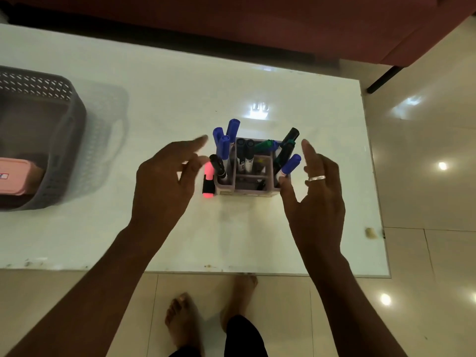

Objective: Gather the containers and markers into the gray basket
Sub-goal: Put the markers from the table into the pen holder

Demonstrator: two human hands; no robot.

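A grey divided holder (247, 189) stands mid-table, filled with several upright markers: blue-capped (231, 132), black (246, 150) and green (265, 144). A pink highlighter (209, 180) lies against its left side. My left hand (164, 184) hovers just left of the holder, fingers spread and relaxed, holding nothing. My right hand (316, 191), wearing a ring, hovers just right of it, fingers straight, its thumb near the holder's right wall. The gray basket (64, 140) sits at the table's left edge with a pink lidded container (18, 176) inside.
The white glossy table (180, 94) ends close to me and at the right. A small beige scrap (370, 233) lies near the right front corner. A dark red sofa (283, 27) runs along the far side. My bare feet stand on tiled floor below.
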